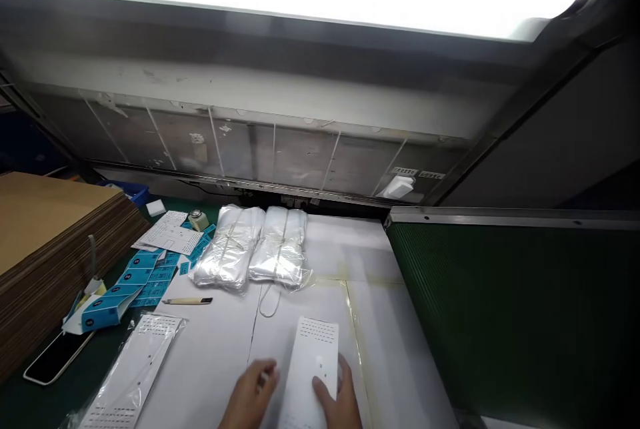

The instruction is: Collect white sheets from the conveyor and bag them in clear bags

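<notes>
Nearest my camera, at the bottom edge of the feed, are the person's 2 bare hands. The right hand [337, 397] pinches a white perforated card [311, 369], with the thumb on its face and the fingers curling round its right edge. The left hand [249, 395] sits just beside the card's left edge with its fingers loosely curled; I cannot tell whether it grips anything. The card stands tilted at bottom centre, above a white work surface [210, 355], its row of holes at the far end.

Above the card, 2 string-tied bundles of clear plastic bags [255, 249] lie side by side, with a loop of string [269, 302] trailing towards the hands. Left of centre lies a utility knife [187, 301], and at lower left a perforated sheet in a plastic sleeve [133, 370] rests near a smartphone [57, 355]. Blue printed cartons [117, 295] and a white printed sheet [167, 234] are scattered at left, beside a stack of cardboard sheets [50, 242]. A green ribbed panel [515, 309] fills the right side.
</notes>
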### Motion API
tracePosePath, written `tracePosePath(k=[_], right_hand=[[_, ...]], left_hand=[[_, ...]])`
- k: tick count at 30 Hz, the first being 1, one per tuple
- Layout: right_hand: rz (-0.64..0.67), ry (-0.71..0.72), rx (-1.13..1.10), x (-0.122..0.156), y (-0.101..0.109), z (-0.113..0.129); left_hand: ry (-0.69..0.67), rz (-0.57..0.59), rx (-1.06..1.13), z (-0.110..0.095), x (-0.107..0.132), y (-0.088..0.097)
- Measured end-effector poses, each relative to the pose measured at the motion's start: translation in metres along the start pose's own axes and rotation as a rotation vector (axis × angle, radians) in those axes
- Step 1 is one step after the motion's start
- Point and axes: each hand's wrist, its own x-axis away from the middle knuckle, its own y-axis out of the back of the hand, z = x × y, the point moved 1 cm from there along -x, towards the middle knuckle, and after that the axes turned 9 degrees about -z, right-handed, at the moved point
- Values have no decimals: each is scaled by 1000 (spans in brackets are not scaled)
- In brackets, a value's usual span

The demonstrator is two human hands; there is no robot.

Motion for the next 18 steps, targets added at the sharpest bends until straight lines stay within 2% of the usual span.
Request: tracePosePath(k=[2,5,8,10,12,14,16,18], right_hand=[[-84,78,233,-11,2,-2],[-120,150,456,-19,4,-8],[-163,173,375,-24,8,-18],[-195,185,213,-28,16,-21],[-205,173,102,-31,26,-13],[-175,159,108,-30,32,8],[-132,224,189,-27,30,42],[-94,353,289,-21,20,83]], left_hand=[[-234,-93,-213,-13,-38,0],[-405,-125,-305,-41,-99,-17],[-456,-106,-289,-64,-145,-37],[-464,-79,-254,-76,-161,-42],[-459,-47,-195,-85,-165,-39],[-441,-4,-115,-91,-155,-28],[-406,60,-42,-97,-134,-15],[-319,149,73,-102,-106,-1]])
